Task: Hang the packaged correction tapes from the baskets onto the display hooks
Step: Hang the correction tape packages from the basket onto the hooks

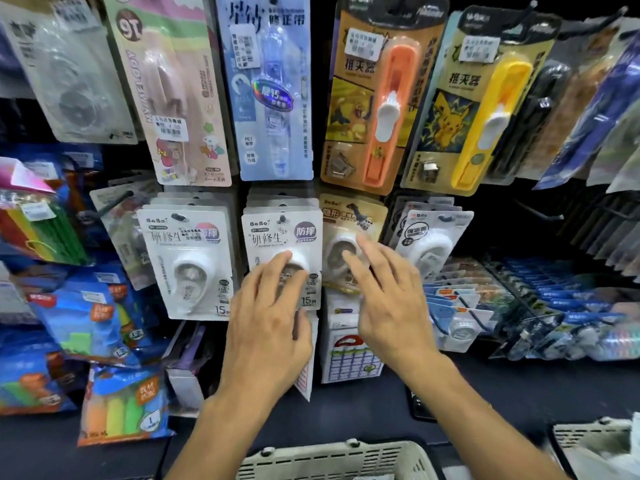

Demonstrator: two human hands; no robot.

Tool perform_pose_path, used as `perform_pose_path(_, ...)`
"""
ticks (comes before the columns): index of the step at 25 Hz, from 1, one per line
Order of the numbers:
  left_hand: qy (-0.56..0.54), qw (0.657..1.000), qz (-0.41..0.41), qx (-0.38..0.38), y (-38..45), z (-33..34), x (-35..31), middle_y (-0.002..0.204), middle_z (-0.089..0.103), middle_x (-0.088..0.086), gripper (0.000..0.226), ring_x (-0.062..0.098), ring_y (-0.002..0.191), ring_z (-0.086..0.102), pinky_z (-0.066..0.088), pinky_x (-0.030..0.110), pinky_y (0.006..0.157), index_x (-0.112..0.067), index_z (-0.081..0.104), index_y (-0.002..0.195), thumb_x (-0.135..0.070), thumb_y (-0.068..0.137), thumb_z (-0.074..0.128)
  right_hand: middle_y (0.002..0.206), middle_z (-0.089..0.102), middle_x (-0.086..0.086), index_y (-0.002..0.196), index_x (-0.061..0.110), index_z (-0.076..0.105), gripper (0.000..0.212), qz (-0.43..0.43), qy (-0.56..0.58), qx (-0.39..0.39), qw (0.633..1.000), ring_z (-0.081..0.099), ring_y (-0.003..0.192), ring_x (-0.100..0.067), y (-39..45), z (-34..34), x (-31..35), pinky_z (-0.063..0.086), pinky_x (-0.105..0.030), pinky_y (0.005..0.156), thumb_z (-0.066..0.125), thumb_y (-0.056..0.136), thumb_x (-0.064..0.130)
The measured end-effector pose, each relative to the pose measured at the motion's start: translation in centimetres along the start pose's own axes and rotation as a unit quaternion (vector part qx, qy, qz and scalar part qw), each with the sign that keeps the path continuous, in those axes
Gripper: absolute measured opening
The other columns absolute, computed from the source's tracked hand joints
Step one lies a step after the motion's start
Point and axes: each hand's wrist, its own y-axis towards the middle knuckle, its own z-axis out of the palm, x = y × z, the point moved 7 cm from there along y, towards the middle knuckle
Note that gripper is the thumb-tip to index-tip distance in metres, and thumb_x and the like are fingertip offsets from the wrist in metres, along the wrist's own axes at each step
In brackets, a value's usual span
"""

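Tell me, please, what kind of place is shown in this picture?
Most likely a stationery shop's display wall. Carded correction tapes hang on hooks with price stickers, packaged goods such as an orange tool fill the row above, and a stocking basket stands below.

There were 2 hands, the left hand point(268, 317) and the right hand point(388, 299). 2 cream baskets showed: the near basket point(332, 460) and the corner basket point(588, 436). 2 clip pushers hung above, the orange clip pusher point(391, 109) and the yellow clip pusher point(491, 119).
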Motion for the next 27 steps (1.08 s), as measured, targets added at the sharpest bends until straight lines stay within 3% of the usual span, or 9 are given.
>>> perform_pose_path(2,0.01,0.999,0.012,-0.035,0.0,0.2,0.0,0.14,0.057,0.014,0.058,0.035,0.125,0.047,0.049,0.056,0.102,-0.008,0.064,0.129,-0.002,0.072,0.078,0.159,0.037,-0.011,0.147,0.007,0.046,0.067,0.076,-0.017,-0.038,0.996,0.034,0.145,-0.034,-2.7,-1.0,-2.7,0.029,-0.052,0.117,0.044,0.08,0.005)
perform_pose_path(4,0.025,0.998,0.022,-0.047,0.1,0.5,0.0,0.139,0.057,0.015,0.068,0.038,0.123,0.05,0.049,0.056,0.103,-0.007,0.06,0.138,-0.003,0.072,0.078,0.164,0.028,-0.01,0.151,0.005,0.041,0.071,0.112,-0.06,0.01,0.992,0.023,0.151,-0.037,-3.2,-0.6,-4.9,0.023,-0.055,0.12,0.044,0.081,0.007)
perform_pose_path(6,0.04,0.997,0.031,-0.055,0.3,0.6,0.2,0.138,0.053,0.013,0.075,0.039,0.121,0.051,0.049,0.055,0.103,-0.005,0.055,0.144,-0.004,0.073,0.078,0.166,0.024,-0.011,0.153,0.003,0.038,0.071,0.095,-0.094,0.078,0.988,0.018,0.152,-0.043,-2.0,0.9,-6.4,0.026,-0.058,0.118,0.048,0.083,0.01)
perform_pose_path(10,0.057,0.995,0.043,-0.065,0.6,0.8,0.4,0.137,0.049,0.013,0.076,0.038,0.119,0.049,0.051,0.056,0.099,-0.003,0.054,0.145,-0.006,0.073,0.077,0.159,0.036,-0.018,0.148,0.002,0.044,0.07,0.057,-0.14,0.174,0.973,0.031,0.144,-0.051,2.4,4.3,-8.9,0.041,-0.059,0.103,0.064,0.081,0.011)
perform_pose_path(14,0.066,0.995,0.057,-0.055,0.2,1.0,0.7,0.141,0.047,0.013,0.076,0.041,0.123,0.051,0.049,0.058,0.102,-0.003,0.051,0.147,-0.008,0.075,0.075,0.167,0.019,-0.013,0.16,0.013,0.021,0.073,0.007,-0.138,0.257,0.957,0.016,0.153,-0.039,5.0,7.2,-9.4,0.028,-0.052,0.113,0.052,0.094,0.017)
perform_pose_path(17,0.061,0.996,0.062,-0.034,-0.3,0.7,0.7,0.155,0.042,0.017,0.079,0.042,0.137,0.042,0.042,0.06,0.111,-0.006,0.043,0.153,-0.01,0.079,0.07,0.167,0.018,-0.012,0.157,0.011,0.027,0.069,0.061,-0.062,0.253,0.964,0.015,0.153,-0.035,3.1,7.1,-8.6,0.023,-0.049,0.121,0.052,0.093,0.011)
perform_pose_path(19,0.065,0.996,0.067,-0.001,-2.0,1.3,1.0,0.163,0.034,0.017,0.078,0.04,0.146,0.033,0.036,0.058,0.116,-0.008,0.041,0.155,-0.011,0.081,0.066,0.164,0.026,-0.015,0.149,0.006,0.043,0.058,0.122,0.044,0.243,0.961,0.022,0.151,-0.036,-2.5,6.8,-6.0,0.026,-0.052,0.12,0.051,0.091,0.002)
perform_pose_path(22,0.072,0.989,0.067,0.114,-7.0,5.2,1.7,0.16,0.04,0.017,0.068,0.039,0.142,0.04,0.036,0.053,0.111,-0.008,0.05,0.148,-0.013,0.081,0.063,0.148,0.051,-0.017,0.132,0.001,0.06,0.048,0.208,0.157,0.205,0.943,0.046,0.132,-0.04,-14.7,6.3,-1.5,0.039,-0.049,0.111,0.054,0.086,-0.004)
perform_pose_path(27,0.046,0.926,0.018,0.374,-15.7,12.2,3.7,0.148,0.05,0.002,0.055,0.029,0.133,0.044,0.038,0.044,0.107,-0.02,0.053,0.143,-0.017,0.089,0.06,0.121,0.069,-0.013,0.112,0.004,0.071,0.03,0.312,0.187,0.362,0.859,0.064,0.108,-0.032,-31.0,7.5,1.1,0.051,-0.038,0.096,0.055,0.088,-0.004)
